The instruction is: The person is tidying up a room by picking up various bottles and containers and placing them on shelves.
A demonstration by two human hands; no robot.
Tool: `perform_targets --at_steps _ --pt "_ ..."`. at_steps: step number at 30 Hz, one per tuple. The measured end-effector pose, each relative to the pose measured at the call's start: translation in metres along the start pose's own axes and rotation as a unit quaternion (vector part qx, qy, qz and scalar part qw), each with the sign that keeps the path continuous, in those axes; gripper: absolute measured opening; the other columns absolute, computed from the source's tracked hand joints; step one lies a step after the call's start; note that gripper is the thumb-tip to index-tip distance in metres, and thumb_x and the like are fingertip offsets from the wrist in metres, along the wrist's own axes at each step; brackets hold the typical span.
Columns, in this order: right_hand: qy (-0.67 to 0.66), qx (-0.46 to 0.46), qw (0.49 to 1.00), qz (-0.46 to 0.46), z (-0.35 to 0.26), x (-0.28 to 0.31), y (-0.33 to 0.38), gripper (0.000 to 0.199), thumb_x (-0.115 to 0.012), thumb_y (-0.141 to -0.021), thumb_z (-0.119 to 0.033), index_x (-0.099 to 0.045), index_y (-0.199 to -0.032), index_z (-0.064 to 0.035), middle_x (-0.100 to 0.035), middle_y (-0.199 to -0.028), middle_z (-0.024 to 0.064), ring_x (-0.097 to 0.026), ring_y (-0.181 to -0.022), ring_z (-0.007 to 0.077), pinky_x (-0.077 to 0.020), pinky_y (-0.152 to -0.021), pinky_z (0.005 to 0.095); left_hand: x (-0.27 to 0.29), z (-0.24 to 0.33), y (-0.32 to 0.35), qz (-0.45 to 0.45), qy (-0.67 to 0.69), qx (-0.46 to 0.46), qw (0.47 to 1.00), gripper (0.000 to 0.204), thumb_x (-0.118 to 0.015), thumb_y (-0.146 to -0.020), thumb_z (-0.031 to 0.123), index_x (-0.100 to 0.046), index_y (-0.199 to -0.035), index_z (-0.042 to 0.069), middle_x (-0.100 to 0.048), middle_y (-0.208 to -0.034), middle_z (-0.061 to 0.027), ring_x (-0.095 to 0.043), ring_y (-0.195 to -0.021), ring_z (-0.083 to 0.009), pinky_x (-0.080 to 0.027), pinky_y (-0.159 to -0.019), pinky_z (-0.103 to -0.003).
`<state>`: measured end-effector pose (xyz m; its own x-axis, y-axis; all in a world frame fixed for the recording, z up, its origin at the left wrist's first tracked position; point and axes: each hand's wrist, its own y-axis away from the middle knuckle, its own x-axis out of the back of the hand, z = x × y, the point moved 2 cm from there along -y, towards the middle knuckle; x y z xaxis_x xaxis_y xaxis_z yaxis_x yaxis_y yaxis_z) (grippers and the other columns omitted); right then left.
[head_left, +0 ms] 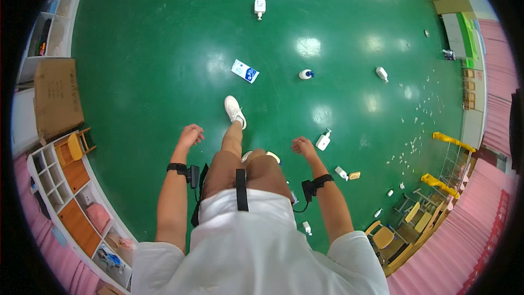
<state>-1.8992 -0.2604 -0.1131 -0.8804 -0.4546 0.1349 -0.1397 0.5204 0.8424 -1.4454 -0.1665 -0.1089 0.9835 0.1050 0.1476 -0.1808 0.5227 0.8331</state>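
Note:
My left hand (191,136) hangs beside my left leg with its fingers loosely bent and a little apart, nothing in it. On the other side my right hand (302,146) is also empty, its fingers loosely curled and partly spread. Closest to the right hand is a white pump bottle (323,140) lying on the green floor. Ahead of my white shoe (233,110) lies a white and blue packet (245,71). A white bottle with a blue top (305,75) is farther ahead, to the packet's right.
Another pump bottle (260,8) lies far ahead, and a white bottle (382,73) to the right. White scraps (412,147) dot the floor. At right are small chairs (382,236) and a metal rack (450,155); at left, a cardboard box (57,95) and shelves (73,207).

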Motion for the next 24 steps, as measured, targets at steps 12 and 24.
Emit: perform_targets --at_steps 12,24 --pt "-0.071 -0.061 0.98 -0.178 -0.01 -0.068 -0.35 0.031 -0.052 -0.079 -0.028 -0.06 -0.101 -0.0079 -0.059 -0.092 0.0035 -0.053 -0.085 0.0151 -0.0407 -0.076 0.0318 -0.09 0.037 -0.35 -0.049 0.043 0.146 0.987 0.04 -0.06 -0.079 0.024 -0.045 -0.112 0.008 -0.052 -0.098 -0.0047 -0.055 -0.066 -0.014 -0.045 -0.057 -0.027" --pt "-0.244 -0.122 0.962 -0.029 0.061 -0.123 -0.653 0.053 -0.049 -0.083 -0.041 -0.042 -0.124 -0.0076 -0.044 -0.127 0.0093 -0.03 -0.125 0.0273 -0.0203 -0.104 0.0477 -0.184 -0.053 -0.657 0.129 -0.028 -0.01 0.991 0.075 -0.07 -0.074 0.022 -0.024 -0.129 0.001 -0.051 -0.105 -0.0139 -0.059 -0.074 -0.0207 -0.049 -0.054 -0.027"
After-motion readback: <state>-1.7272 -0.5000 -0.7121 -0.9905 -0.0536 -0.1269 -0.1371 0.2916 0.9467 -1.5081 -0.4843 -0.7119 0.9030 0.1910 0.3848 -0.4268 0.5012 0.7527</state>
